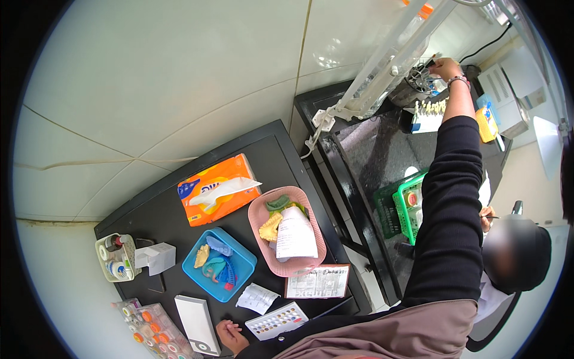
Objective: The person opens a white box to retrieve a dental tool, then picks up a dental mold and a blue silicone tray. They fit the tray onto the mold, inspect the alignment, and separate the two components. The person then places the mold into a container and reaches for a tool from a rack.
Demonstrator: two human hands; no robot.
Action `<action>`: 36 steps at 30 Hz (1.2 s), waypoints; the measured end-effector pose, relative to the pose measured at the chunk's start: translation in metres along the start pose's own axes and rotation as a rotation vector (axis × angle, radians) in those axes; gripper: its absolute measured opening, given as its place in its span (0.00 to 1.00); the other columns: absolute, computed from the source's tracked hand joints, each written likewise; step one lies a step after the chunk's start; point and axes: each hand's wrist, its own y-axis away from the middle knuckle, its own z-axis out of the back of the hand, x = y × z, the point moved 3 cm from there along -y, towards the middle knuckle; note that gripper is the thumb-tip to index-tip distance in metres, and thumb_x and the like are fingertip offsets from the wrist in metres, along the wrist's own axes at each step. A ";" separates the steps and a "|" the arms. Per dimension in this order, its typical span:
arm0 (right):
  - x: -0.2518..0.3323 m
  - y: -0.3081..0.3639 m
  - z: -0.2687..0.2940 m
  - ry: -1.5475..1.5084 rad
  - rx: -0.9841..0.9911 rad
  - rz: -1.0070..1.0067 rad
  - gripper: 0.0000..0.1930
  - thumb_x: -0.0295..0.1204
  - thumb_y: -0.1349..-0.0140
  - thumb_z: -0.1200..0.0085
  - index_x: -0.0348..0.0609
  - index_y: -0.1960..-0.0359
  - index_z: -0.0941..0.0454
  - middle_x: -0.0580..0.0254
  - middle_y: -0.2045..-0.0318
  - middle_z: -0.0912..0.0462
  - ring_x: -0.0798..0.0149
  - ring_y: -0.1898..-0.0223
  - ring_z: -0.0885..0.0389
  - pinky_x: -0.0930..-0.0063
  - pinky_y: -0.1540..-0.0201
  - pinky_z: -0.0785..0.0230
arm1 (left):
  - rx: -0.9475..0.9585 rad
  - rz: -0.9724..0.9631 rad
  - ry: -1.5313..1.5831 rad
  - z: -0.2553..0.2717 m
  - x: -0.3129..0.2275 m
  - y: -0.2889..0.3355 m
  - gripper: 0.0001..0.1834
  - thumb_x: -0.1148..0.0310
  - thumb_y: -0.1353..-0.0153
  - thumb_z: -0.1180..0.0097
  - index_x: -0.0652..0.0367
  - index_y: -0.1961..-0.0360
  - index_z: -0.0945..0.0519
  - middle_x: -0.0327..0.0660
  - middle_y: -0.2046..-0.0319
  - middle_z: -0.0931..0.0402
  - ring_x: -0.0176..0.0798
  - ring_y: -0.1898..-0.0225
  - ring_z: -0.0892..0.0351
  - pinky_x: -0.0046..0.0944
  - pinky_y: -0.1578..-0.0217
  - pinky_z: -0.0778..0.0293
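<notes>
My right arm, in a black sleeve, stretches to the far right. There my right hand (445, 69) pinches something thin and dark over a metal holder (406, 93) full of metal tools; what it is remains too small to make out. Just nearer stands a tooth shade guide (429, 118) with a row of tooth-coloured tabs. My left hand (232, 337) rests at the near table edge, fingers loosely curled and holding nothing. Beside it lie a white card with coloured dots (277, 321), a long white box (196, 323) and a crumpled paper slip (257, 298).
A blue basket (192, 284) and a pink basket (256, 218) hold dental impressions and casts. An orange tissue pack (233, 206) lies behind them. A green basket (403, 209) sits under my right arm. Another person (529, 257) sits at the right, holding a pen. A white metal arm (382, 78) rises by the wall.
</notes>
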 end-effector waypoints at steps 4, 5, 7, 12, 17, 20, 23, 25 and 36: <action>-0.031 -0.002 0.004 -0.038 -0.020 0.020 0.12 0.31 0.50 0.33 0.37 0.68 0.18 0.62 0.72 0.16 0.71 0.69 0.20 0.74 0.64 0.29 | 0.014 -0.015 -0.002 -0.004 0.000 -0.008 0.08 0.69 0.32 0.56 0.63 0.60 0.28 0.40 0.69 0.30 0.28 0.74 0.29 0.25 0.77 0.31; -0.037 -0.003 0.004 -0.039 -0.032 0.033 0.12 0.32 0.50 0.34 0.38 0.68 0.18 0.62 0.72 0.16 0.71 0.70 0.20 0.74 0.65 0.29 | 0.018 -0.022 -0.006 -0.004 -0.001 -0.010 0.08 0.69 0.32 0.56 0.63 0.60 0.28 0.40 0.69 0.30 0.28 0.74 0.29 0.25 0.77 0.31; -0.023 0.005 0.007 -0.002 -0.010 0.023 0.12 0.34 0.49 0.34 0.39 0.68 0.18 0.63 0.73 0.16 0.72 0.70 0.20 0.74 0.65 0.30 | 0.013 -0.016 -0.015 -0.004 -0.002 -0.008 0.08 0.71 0.32 0.57 0.65 0.63 0.28 0.41 0.67 0.30 0.29 0.75 0.29 0.25 0.77 0.31; -0.001 0.021 0.017 0.010 0.007 0.068 0.12 0.38 0.47 0.37 0.40 0.69 0.19 0.65 0.75 0.17 0.72 0.71 0.23 0.75 0.65 0.31 | 0.010 -0.017 -0.008 -0.005 -0.004 -0.008 0.08 0.72 0.32 0.58 0.66 0.64 0.28 0.42 0.67 0.31 0.29 0.76 0.29 0.26 0.77 0.31; 0.002 0.013 0.016 0.039 0.018 0.047 0.10 0.31 0.47 0.38 0.38 0.68 0.20 0.63 0.71 0.17 0.71 0.68 0.21 0.75 0.61 0.30 | 0.002 -0.023 0.002 -0.004 0.001 -0.006 0.08 0.72 0.32 0.58 0.66 0.64 0.28 0.42 0.67 0.31 0.30 0.76 0.29 0.26 0.77 0.31; -0.037 -0.012 -0.003 0.000 -0.003 0.065 0.11 0.27 0.47 0.41 0.35 0.63 0.20 0.60 0.67 0.16 0.69 0.64 0.20 0.73 0.58 0.28 | 0.005 -0.033 -0.001 -0.006 -0.004 -0.009 0.08 0.72 0.32 0.58 0.66 0.64 0.28 0.42 0.68 0.31 0.30 0.77 0.29 0.26 0.78 0.30; -0.038 -0.011 -0.007 -0.031 0.019 0.047 0.14 0.26 0.46 0.43 0.35 0.58 0.21 0.58 0.64 0.16 0.66 0.61 0.19 0.72 0.56 0.28 | 0.012 -0.037 -0.011 -0.005 -0.006 -0.009 0.08 0.72 0.32 0.58 0.66 0.64 0.28 0.42 0.68 0.31 0.30 0.76 0.29 0.26 0.77 0.30; -0.027 0.000 0.000 -0.019 0.036 0.033 0.15 0.27 0.46 0.43 0.37 0.56 0.21 0.58 0.62 0.16 0.64 0.60 0.18 0.72 0.56 0.28 | 0.005 -0.022 -0.012 -0.005 -0.008 -0.007 0.08 0.72 0.32 0.58 0.66 0.65 0.28 0.42 0.68 0.31 0.30 0.76 0.29 0.26 0.77 0.30; 0.048 0.048 0.065 0.011 -0.303 0.240 0.10 0.39 0.51 0.41 0.53 0.68 0.17 0.63 0.66 0.17 0.60 0.61 0.20 0.64 0.57 0.31 | 0.019 -0.048 -0.006 -0.005 -0.011 -0.008 0.08 0.73 0.33 0.58 0.66 0.65 0.28 0.43 0.67 0.31 0.30 0.76 0.28 0.27 0.77 0.30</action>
